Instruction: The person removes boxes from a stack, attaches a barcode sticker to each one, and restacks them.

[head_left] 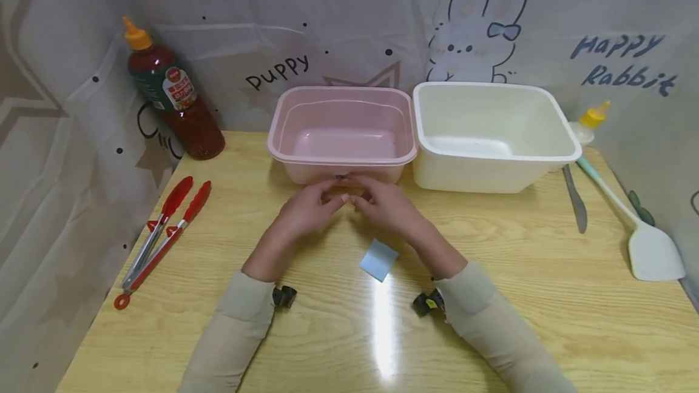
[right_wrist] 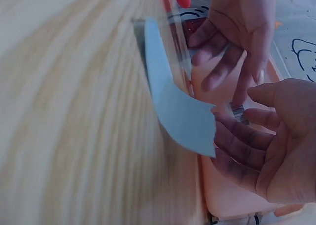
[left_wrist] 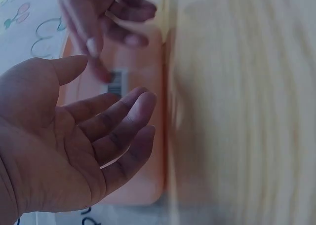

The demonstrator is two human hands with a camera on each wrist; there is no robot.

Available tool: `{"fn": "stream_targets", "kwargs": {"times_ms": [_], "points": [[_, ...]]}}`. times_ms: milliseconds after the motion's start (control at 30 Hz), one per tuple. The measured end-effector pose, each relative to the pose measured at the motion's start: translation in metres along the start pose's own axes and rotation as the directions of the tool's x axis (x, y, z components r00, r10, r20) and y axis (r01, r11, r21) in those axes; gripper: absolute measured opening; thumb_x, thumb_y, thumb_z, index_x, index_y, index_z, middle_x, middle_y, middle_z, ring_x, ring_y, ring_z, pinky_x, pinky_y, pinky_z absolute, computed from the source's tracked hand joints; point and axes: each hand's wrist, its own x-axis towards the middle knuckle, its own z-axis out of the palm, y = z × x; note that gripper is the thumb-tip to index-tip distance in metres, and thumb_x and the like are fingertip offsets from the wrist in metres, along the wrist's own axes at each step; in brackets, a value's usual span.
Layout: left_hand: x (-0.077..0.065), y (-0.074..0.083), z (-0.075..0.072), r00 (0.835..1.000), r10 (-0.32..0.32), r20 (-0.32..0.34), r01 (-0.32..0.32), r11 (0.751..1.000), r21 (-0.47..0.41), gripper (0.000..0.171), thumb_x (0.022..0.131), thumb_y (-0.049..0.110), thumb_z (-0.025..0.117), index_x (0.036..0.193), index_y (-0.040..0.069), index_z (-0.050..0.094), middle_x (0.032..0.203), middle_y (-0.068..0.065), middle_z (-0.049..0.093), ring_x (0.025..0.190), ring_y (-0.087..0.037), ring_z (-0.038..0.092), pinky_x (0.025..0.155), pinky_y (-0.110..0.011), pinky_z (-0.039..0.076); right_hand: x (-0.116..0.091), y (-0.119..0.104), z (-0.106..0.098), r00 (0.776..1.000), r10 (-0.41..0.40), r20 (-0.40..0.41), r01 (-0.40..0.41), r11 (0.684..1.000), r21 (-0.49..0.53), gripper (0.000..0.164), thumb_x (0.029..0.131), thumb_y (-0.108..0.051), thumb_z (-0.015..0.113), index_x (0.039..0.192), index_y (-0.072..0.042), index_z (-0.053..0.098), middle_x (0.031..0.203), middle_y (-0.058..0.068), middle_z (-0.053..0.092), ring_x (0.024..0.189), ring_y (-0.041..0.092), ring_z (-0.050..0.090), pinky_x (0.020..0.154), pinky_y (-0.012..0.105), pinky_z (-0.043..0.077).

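A pink plastic bin (head_left: 295,171) stands at the back of the table, its front wall toward me. My left hand (head_left: 307,208) and right hand (head_left: 389,207) meet before that wall, fingers loosely bent. On the wall is a small barcode label (left_wrist: 114,83), and fingertips of both hands lie right at it in the wrist views. Neither palm holds anything. Just nearer to me than the right hand, a light blue paper square (head_left: 379,259) lies on the table; in the right wrist view it curls up at one end.
Right of the pink bin stands a white bin (head_left: 469,173). Red-tipped tongs (head_left: 158,241) and a red sauce bottle (head_left: 182,108) are on the left. A knife (head_left: 576,202), a white spatula (head_left: 654,253) and a yellow-capped bottle (head_left: 590,120) are at the right edge.
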Motion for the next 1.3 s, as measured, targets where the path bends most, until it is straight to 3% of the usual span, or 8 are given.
{"fn": "stream_targets", "kwargs": {"times_ms": [167, 333, 567, 667, 833, 967, 1133, 1300], "points": [[0.001, -0.006, -0.008, 1.0, 0.016, -0.02, -0.017, 0.998, -0.053, 0.056, 0.103, 0.045, 0.055, 0.151, 0.017, 0.049, 0.138, -0.011, 0.065, 0.126, -0.03, 0.062, 0.106, -0.051, 0.049, -0.004, -0.001, -0.004, 0.999, 0.04, 0.016, -0.04, 0.999, -0.037, 0.053, 0.102, -0.033, 0.06, 0.151, -0.019, 0.047, 0.109, 0.007, 0.077, 0.097, 0.021, 0.074, 0.085, 0.043, 0.058], [0.004, -0.01, -0.001, 1.0, 0.012, 0.008, -0.011, 0.998, -0.064, 0.059, 0.101, 0.046, 0.057, 0.153, 0.018, 0.047, 0.135, -0.011, 0.067, 0.124, -0.029, 0.064, 0.107, -0.049, 0.049, -0.002, -0.004, 0.0, 0.998, 0.016, 0.056, -0.012, 0.997, -0.071, 0.055, 0.102, -0.035, 0.06, 0.153, -0.024, 0.044, 0.11, 0.006, 0.076, 0.096, 0.02, 0.074, 0.083, 0.042, 0.059], [0.001, -0.011, -0.01, 1.0, 0.005, -0.012, -0.007, 0.992, -0.123, 0.056, 0.103, 0.046, 0.054, 0.151, 0.018, 0.049, 0.131, -0.01, 0.067, 0.091, -0.024, 0.073, 0.088, -0.042, 0.056, -0.003, 0.0, -0.005, 0.999, 0.031, 0.043, -0.028, 0.998, -0.051, 0.056, 0.102, -0.034, 0.06, 0.154, -0.022, 0.044, 0.111, 0.007, 0.076, 0.097, 0.021, 0.073, 0.087, 0.043, 0.058], [0.001, -0.012, -0.012, 1.0, 0.008, -0.022, -0.011, 0.992, -0.126, 0.055, 0.103, 0.044, 0.055, 0.151, 0.016, 0.049, 0.134, -0.011, 0.066, 0.099, -0.027, 0.072, 0.089, -0.043, 0.056, -0.004, 0.0, -0.004, 0.998, 0.036, 0.049, -0.032, 0.996, -0.079, 0.056, 0.101, -0.034, 0.061, 0.153, -0.021, 0.044, 0.106, 0.007, 0.077, 0.097, 0.022, 0.074, 0.086, 0.043, 0.058], [0.004, -0.015, -0.007, 0.999, 0.047, 0.023, -0.045, 0.997, -0.063, 0.058, 0.103, 0.046, 0.055, 0.153, 0.018, 0.047, 0.136, -0.011, 0.066, 0.125, -0.029, 0.063, 0.107, -0.048, 0.049, -0.003, -0.003, 0.001, 0.997, -0.009, 0.078, 0.016, 0.996, -0.086, 0.06, 0.101, -0.034, 0.061, 0.156, -0.028, 0.038, 0.102, 0.003, 0.077, 0.091, 0.017, 0.073, 0.077, 0.037, 0.058], [0.0, -0.015, -0.01, 0.999, 0.047, 0.003, -0.047, 0.995, -0.083, 0.055, 0.103, 0.044, 0.055, 0.152, 0.02, 0.048, 0.137, -0.01, 0.065, 0.112, -0.029, 0.069, 0.1, -0.047, 0.052, -0.005, -0.007, -0.001, 0.997, 0.015, 0.079, -0.01, 0.998, -0.069, 0.063, 0.102, -0.035, 0.06, 0.158, -0.028, 0.035, 0.105, 0.004, 0.076, 0.093, 0.018, 0.072, 0.079, 0.038, 0.058], [-0.002, -0.016, -0.012, 0.999, 0.04, -0.017, -0.042, 0.99, -0.133, 0.054, 0.103, 0.04, 0.056, 0.152, 0.018, 0.048, 0.132, -0.011, 0.067, 0.093, -0.028, 0.072, 0.087, -0.043, 0.057, -0.008, -0.008, -0.004, 0.996, 0.057, 0.074, -0.05, 0.994, -0.101, 0.057, 0.102, -0.036, 0.06, 0.154, -0.021, 0.043, 0.108, 0.007, 0.076, 0.099, 0.022, 0.073, 0.086, 0.043, 0.058], [0.0, -0.014, -0.005, 0.997, 0.073, 0.023, -0.071, 0.994, -0.082, 0.055, 0.103, 0.042, 0.056, 0.152, 0.017, 0.048, 0.132, -0.011, 0.068, 0.116, -0.028, 0.067, 0.101, -0.047, 0.052, -0.006, -0.008, -0.003, 0.995, 0.032, 0.095, -0.022, 0.994, -0.108, 0.053, 0.102, -0.036, 0.06, 0.152, -0.027, 0.046, 0.108, 0.005, 0.076, 0.097, 0.02, 0.072, 0.082, 0.041, 0.058]]}}
